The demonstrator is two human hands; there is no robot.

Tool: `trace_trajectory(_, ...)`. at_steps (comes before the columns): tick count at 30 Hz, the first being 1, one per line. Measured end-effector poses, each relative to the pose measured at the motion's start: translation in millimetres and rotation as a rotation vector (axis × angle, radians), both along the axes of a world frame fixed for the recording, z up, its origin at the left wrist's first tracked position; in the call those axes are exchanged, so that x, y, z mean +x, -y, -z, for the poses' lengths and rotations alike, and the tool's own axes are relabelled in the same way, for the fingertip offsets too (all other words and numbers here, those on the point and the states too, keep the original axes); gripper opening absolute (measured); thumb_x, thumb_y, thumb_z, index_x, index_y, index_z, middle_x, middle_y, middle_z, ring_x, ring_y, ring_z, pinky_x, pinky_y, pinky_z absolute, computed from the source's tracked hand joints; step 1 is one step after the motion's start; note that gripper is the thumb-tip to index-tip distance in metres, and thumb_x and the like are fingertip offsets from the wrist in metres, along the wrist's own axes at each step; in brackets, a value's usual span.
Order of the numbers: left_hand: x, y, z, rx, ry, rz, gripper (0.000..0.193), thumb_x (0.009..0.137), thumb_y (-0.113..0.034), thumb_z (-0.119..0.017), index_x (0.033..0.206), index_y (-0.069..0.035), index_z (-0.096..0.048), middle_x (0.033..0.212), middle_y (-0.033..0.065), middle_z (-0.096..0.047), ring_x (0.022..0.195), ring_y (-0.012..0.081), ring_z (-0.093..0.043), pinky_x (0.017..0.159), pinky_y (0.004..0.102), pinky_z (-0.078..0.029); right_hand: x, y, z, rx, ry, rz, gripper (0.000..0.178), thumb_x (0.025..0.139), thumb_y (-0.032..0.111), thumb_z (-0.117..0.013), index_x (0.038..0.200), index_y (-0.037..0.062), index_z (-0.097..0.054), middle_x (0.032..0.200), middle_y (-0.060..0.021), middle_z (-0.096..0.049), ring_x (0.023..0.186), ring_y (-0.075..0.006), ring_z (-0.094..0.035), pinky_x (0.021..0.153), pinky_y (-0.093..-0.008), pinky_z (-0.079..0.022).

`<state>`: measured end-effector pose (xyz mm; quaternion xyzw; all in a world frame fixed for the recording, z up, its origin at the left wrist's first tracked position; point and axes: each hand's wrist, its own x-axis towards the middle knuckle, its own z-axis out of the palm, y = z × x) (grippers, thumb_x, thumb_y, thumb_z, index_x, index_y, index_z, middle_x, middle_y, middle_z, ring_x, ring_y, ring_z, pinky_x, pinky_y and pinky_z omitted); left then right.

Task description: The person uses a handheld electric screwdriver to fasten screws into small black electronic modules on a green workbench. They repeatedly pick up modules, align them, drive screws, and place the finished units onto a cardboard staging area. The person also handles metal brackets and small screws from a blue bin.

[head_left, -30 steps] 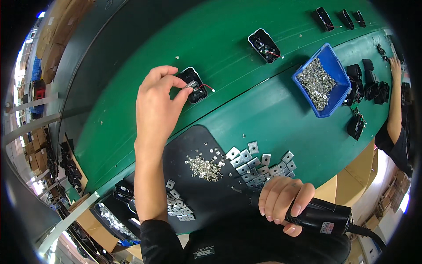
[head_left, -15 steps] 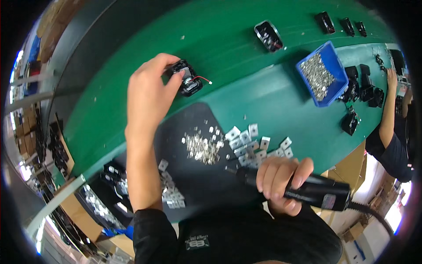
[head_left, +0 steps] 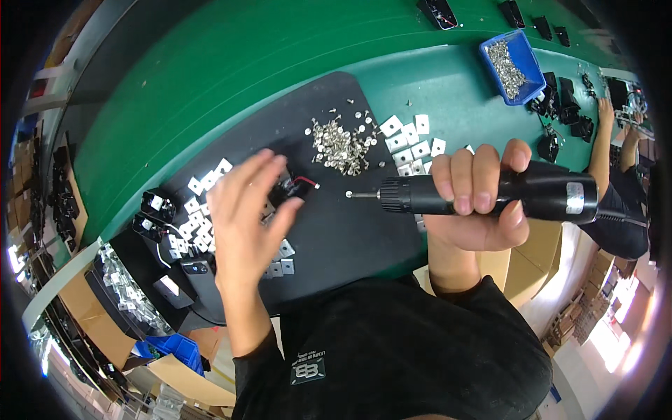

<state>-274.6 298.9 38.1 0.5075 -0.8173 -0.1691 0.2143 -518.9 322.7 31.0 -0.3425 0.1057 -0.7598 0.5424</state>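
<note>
A corded black electric screwdriver (head_left: 420,194) lies across my right hand (head_left: 479,196), whose fingers wrap its body. Its bit points left, and a small shiny piece, likely a screw, sits at the tip. My left hand (head_left: 245,217) is stretched out, thumb and fingers apart, around a small black plastic housing (head_left: 288,187) on the dark mat. A red wire with a white plug sticks out of the housing; the hand covers part of it. Beyond the bit is a heap of silver screws (head_left: 341,147).
Square metal plates (head_left: 408,143) lie right of the screws, and more plates (head_left: 199,224) by my left hand. A blue bin (head_left: 528,70) of screws stands at the far right. Black housings (head_left: 439,12) sit on the green belt (head_left: 280,42). A co-worker's arm (head_left: 603,140) reaches in at right.
My left hand has brought the black housing from the green belt down to the dark mat, and its fingers have spread. The screwdriver has risen, its tip now nearer the housing.
</note>
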Motion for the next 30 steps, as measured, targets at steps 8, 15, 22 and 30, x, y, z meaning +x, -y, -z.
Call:
trace_trajectory(8, -11.3, -37.5, 13.4, 0.031, -0.249, 0.105, 0.034, 0.064, -0.014, -0.08, 0.096, -0.005, -0.07, 0.086, 0.0062, -0.069, 0.076, 0.0216, -0.063, 0.071, 0.0322, -0.045, 28.3, -14.1, -18.9, 0.008, 0.01, -0.079, 0.036, 0.085, 0.021, -0.06, 0.116, 0.0115, -0.044, 0.075, 0.0015, -0.048, 0.069, -0.0113, -0.048, 0.07, -0.0282, -0.04)
trace_trajectory(15, 2.9, -47.7, 30.4, -0.028, -0.33, 0.075, 0.018, 0.067, -0.012, -0.079, 0.079, -0.006, -0.068, 0.077, 0.0026, -0.067, 0.068, 0.0187, -0.059, 0.063, 0.0314, -0.04, 39.9, -19.1, -12.2, 0.041, 0.005, -0.141, 0.041, 0.087, 0.026, -0.059, 0.121, 0.0153, -0.041, 0.076, -0.0004, -0.049, 0.07, -0.015, -0.05, 0.071, -0.0325, -0.041)
trace_trajectory(22, 6.4, -54.4, 33.3, -0.087, -0.33, 0.002, 0.02, 0.063, -0.012, -0.081, 0.075, -0.007, -0.066, 0.072, 0.0012, -0.064, 0.064, 0.0182, -0.056, 0.061, 0.0319, -0.038, 48.6, -13.2, -12.4, -0.009, -0.046, -0.187, 0.037, 0.085, 0.022, -0.061, 0.116, 0.0118, -0.044, 0.076, 0.001, -0.049, 0.07, -0.0118, -0.049, 0.071, -0.0287, -0.04)
trace_trajectory(30, 8.6, -49.0, 40.2, -0.162, -0.284, 0.015, 0.024, 0.058, -0.01, -0.082, 0.074, -0.007, -0.065, 0.074, 0.0013, -0.062, 0.067, 0.0186, -0.056, 0.061, 0.0321, -0.04, 47.4, -7.5, -7.0, 0.029, -0.099, -0.218, 0.04, 0.086, 0.025, -0.061, 0.119, 0.0162, -0.04, 0.076, 0.0005, -0.05, 0.07, -0.0138, -0.05, 0.07, -0.0312, -0.041)
